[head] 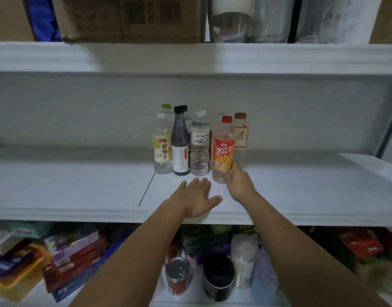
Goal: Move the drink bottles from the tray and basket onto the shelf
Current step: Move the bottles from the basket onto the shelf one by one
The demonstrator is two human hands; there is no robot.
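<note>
Several drink bottles stand in a cluster at the middle of the white shelf (80, 187). At the front right is a red-capped bottle with an orange-red label (223, 149), upright; my right hand (237, 185) grips its lower part from the right. My left hand (196, 196) hovers flat over the shelf just in front of the cluster, fingers straight, holding nothing. In the row to the left stand a clear water bottle (199, 147), a dark purple bottle (180, 142) and a yellow-label bottle (162, 147). A brown-capped bottle (241, 131) stands behind. Tray and basket are out of view.
The upper shelf board (190, 58) hangs close above the bottle caps, carrying a cardboard box (128, 18) and clear containers (274, 18). Below, the lower shelf holds cans (178, 275), a dark jar (218, 280) and packaged goods (73, 253). Bare shelf surface lies left and right of the cluster.
</note>
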